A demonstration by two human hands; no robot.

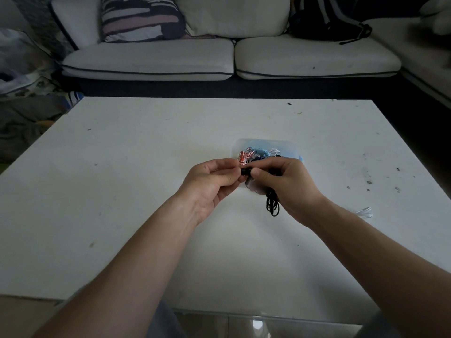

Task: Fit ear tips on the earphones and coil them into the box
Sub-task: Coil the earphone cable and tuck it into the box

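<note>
Earphones (pixel 272 203) of this kind should handle as almost weightless and limp: the thin black cable will probably flop and tangle if let go, while the earbud (pixel 246 171) is the only hard part. An ear tip would be soft and springy, easy to drop, so the sensible hold is a firm pinch on the bud's body with the tip pushed on squarely by the other fingertips.

Just right of the frame's centre, the two hands meet over the white table (pixel 146 167). The right hand (pixel 290 189) pinches the small black bud between thumb and curled fingers, and the rest of the cable hangs below its palm in a loose bundle of loops. The left hand (pixel 210 184) has its fingers curled with the tips closed against the bud's free end; whether a tip sits between them is too small to tell.

Directly above the hands in the frame lies the translucent box (pixel 290 146), holding other earphones, among them a red-and-white striped cable (pixel 244 156) and a pale blue one (pixel 261 151).
</note>
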